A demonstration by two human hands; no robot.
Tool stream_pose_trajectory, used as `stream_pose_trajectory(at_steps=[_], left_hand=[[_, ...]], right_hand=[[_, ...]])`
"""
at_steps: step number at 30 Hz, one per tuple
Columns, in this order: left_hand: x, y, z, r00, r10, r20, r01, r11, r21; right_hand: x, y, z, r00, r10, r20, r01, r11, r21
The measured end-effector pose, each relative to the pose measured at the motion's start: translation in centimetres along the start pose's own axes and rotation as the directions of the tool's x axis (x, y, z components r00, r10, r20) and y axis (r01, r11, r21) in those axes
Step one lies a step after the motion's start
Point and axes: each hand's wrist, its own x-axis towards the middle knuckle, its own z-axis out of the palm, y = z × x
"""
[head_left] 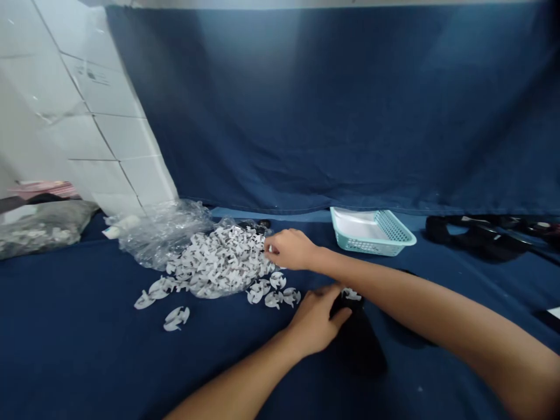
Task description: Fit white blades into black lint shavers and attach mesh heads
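Note:
A heap of small white plastic pieces (223,259) lies on clear plastic on the blue cloth. My right hand (291,249) is at the heap's right edge, its fingers curled down; whatever they may hold is hidden. Nearer to me, my left hand (317,321) grips the top of a black fabric item (361,344), thumb and fingers around its edge. A white piece (350,294) shows at that item's upper end. Several loose white pieces (274,299) lie between the heap and my left hand.
Behind my right forearm stands a light green basket (371,246) with white sheets inside. Crumpled clear plastic (164,227) is left of the heap, and a filled bag (48,227) lies farther left. Black items (485,239) rest at the right. A blue curtain (341,105) hangs behind.

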Motion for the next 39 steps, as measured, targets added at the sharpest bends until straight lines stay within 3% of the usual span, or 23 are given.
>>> stream_pose_trajectory(at_steps=[5,9,15,19,24,28,32,36,39], left_hand=[[-0.5,0.4,-0.2,0.998,0.044,0.040,-0.047,0.997,0.058],[-0.7,0.4,-0.3,0.997,0.056,0.060,-0.062,0.993,0.103],[-0.7,0.0,-0.1,0.995,0.065,0.075,-0.077,0.981,0.180],[-0.7,-0.6,0.2,0.994,0.097,0.049,-0.105,0.976,0.189],[-0.8,-0.8,0.3,0.996,0.091,0.020,-0.093,0.978,0.187],[-0.6,-0.8,-0.2,0.994,0.080,0.073,-0.091,0.983,0.161],[-0.3,-0.8,-1.0,0.988,0.099,0.116,-0.113,0.987,0.118],[0.2,-0.7,-1.1,0.995,0.006,0.103,-0.016,0.995,0.101],[0.4,-0.7,-0.8,0.993,-0.081,0.082,0.073,0.993,0.092]], right_hand=[[4.3,2.9,0.9,0.983,0.183,0.024,-0.182,0.983,-0.038],[6.8,4.3,1.6,0.970,0.232,0.068,-0.228,0.971,-0.066],[10.8,4.0,3.4,0.970,0.197,0.144,-0.185,0.978,-0.094],[13.1,3.7,4.9,0.948,0.236,0.215,-0.212,0.969,-0.129],[13.5,3.5,4.9,0.942,0.277,0.187,-0.258,0.959,-0.120],[12.0,3.5,2.9,0.961,0.269,0.068,-0.266,0.963,-0.051],[8.3,4.5,-1.2,0.965,0.260,-0.030,-0.256,0.963,0.081],[0.6,6.2,-5.5,0.938,0.315,-0.145,-0.268,0.924,0.273],[-7.1,6.9,-7.0,0.889,0.392,-0.238,-0.262,0.859,0.439]])
